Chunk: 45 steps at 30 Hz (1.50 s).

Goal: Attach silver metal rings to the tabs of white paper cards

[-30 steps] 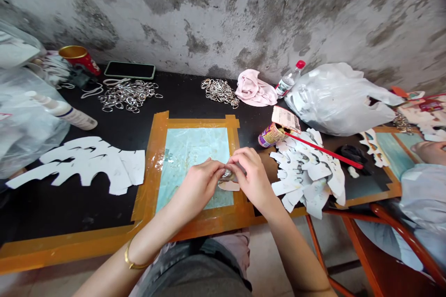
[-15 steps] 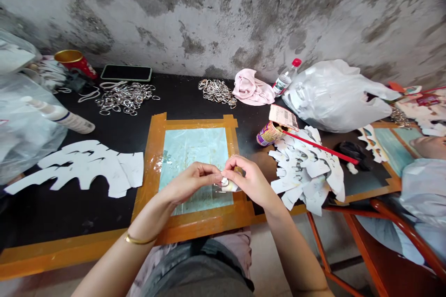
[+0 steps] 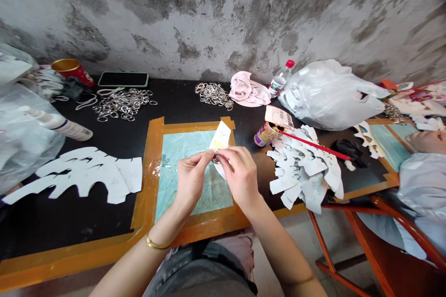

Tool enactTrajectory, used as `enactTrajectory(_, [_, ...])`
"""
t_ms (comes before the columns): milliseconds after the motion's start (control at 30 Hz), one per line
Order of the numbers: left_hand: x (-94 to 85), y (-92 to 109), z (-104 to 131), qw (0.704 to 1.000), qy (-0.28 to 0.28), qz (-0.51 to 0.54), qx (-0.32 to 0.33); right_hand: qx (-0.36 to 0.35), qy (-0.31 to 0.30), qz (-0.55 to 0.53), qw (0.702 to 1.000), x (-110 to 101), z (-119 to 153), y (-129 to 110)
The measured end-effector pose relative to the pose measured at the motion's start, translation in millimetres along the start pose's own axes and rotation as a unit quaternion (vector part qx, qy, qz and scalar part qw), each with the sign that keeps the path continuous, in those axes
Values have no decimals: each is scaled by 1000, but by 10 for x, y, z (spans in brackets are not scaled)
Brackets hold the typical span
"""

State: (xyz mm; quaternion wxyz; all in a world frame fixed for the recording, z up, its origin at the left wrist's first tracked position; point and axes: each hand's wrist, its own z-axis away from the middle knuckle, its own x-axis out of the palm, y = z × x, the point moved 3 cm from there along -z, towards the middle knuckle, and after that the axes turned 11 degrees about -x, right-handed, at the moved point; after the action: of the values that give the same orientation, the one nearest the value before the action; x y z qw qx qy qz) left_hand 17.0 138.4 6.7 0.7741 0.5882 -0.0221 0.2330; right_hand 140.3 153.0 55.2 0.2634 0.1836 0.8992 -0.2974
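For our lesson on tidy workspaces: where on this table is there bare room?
Bare black table shows between the left ring pile and right ring pile, and front left, between the left white cutouts and orange edge tape. Crowded: right of the blue sheet, with scalloped pieces, printed can and plastic bag.

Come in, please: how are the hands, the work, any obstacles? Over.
Left hand, right hand: close together, pinching white piece. Piece over blue sheet; shiny bit there, too small to identify. Pile of white cutouts rightward, apart from both.
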Motion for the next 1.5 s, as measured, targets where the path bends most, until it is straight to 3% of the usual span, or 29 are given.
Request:
enactTrajectory(167, [-5, 12, 57, 998, 31, -50, 14, -19, -18, 56, 998, 50, 17, 6])
enactTrajectory(233, [-13, -3, 26, 1000, 23, -14, -12, -8, 0, 20, 1000, 18, 15, 16])
enactTrajectory(333, [-52, -46, -67, 991, 11, 108, -78, 91, 69, -88, 990, -90, 34, 75])
enactTrajectory(400, [-80, -59, -111, 984, 24, 153, -91, 138, 106, -105, 979, -157, 55, 98])
enactTrajectory(500, [-56, -50, -102, 987, 40, 143, -65, 88, 77, -74, 990, -145, 52, 47])
enactTrajectory(633, [60, -64, -16, 990, 38, 131, -40, 18, 8, -6, 1000, 35, 24, -30])
enactTrajectory(767, [102, -112, 48, 995, 52, 81, -4, 44, -43, 42, 997, 169, -5, -7])
enactTrajectory(900, [75, -170, 79, 996, 79, 34, 7, 53, -81, 20, 995, 179, -6, 53])
enactTrajectory(1100, [75, -161, 85, 993, 113, 11, 33, 35, -51, 65, 996, 130, 24, 36])
enactTrajectory(1300, [88, -107, 92, 994, 99, 9, 49, -1, 4, 57, 998, 115, 58, -5])
enactTrajectory(1367, [71, -97, 82, 994, 102, 11, 44, 25, 2, -3, 1000, 117, 75, 26])
enactTrajectory(1500, [63, -103, 41, 996, 75, 54, 17, 155, -1, -155, 976, 159, 130, 113])
